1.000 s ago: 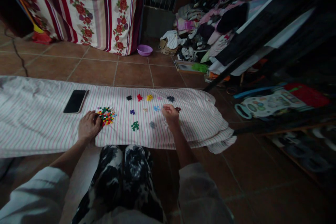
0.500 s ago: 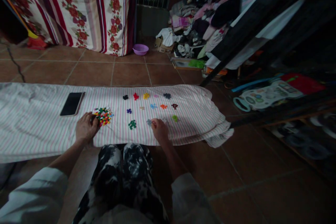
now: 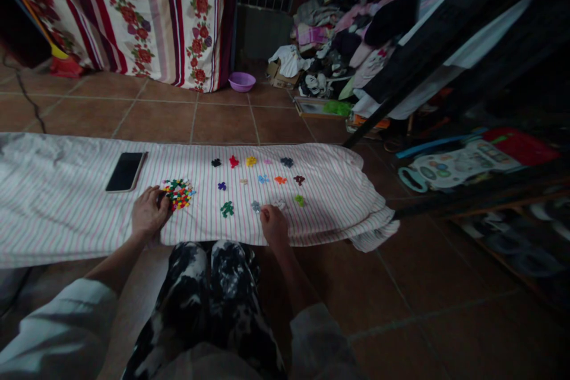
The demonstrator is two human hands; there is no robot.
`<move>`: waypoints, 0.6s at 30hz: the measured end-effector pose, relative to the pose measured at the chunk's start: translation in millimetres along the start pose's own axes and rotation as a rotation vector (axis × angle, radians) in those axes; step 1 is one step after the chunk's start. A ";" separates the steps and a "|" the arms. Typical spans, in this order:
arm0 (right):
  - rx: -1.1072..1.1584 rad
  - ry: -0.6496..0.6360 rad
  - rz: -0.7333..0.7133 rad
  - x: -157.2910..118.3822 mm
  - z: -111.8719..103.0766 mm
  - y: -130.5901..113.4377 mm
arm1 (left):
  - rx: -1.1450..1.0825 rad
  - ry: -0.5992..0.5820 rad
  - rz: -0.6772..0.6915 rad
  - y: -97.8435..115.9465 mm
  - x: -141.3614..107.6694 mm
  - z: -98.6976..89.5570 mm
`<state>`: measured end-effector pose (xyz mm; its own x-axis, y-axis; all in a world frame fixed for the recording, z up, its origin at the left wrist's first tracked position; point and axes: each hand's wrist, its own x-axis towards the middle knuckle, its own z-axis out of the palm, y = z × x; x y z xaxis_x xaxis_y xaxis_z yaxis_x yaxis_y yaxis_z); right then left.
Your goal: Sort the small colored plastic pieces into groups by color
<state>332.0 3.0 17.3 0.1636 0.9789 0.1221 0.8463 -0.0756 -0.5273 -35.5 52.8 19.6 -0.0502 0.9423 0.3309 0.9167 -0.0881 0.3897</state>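
A mixed heap of small coloured pieces, perhaps beads, (image 3: 180, 194) lies on the striped cloth (image 3: 89, 214). My left hand (image 3: 150, 211) rests at its left edge, fingers curved and thumb apart. My right hand (image 3: 274, 224) is closed in a pinch just right of a small grey pile (image 3: 255, 206); whatever is between the fingertips is too small to make out. Single-colour piles stand in rows around it, among them a green pile (image 3: 227, 209), a whitish pile (image 3: 279, 204) partly behind my right hand, a lime pile (image 3: 299, 200) and an orange pile (image 3: 280, 180).
A phone (image 3: 126, 171) lies on the cloth left of the heap. Beyond the cloth-covered surface, a purple basin (image 3: 241, 82) stands on the tiled floor by a flowered curtain (image 3: 155, 18). Heaped clothes (image 3: 347, 41) and a dark slanting bar (image 3: 369, 122) are at the right.
My right hand has drawn slightly away from the grey pile, showing more of it. My left hand stays beside the mixed heap. The whole view has shifted a little.
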 end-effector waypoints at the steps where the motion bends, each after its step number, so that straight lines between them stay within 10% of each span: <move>1: -0.019 0.002 0.012 -1.0 0.0 -0.3 | 0.001 0.003 -0.003 0.2 -0.1 0.1; 18: 0.096 0.084 -0.018 1.8 10.4 10.9 | 0.004 0.036 0.001 -9.6 0.1 11.7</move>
<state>336.3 5.9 3.0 0.1944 0.9604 0.1997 0.7978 -0.0363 -0.6018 -39.7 57.6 5.9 -0.0638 0.9301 0.3619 0.9183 -0.0873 0.3862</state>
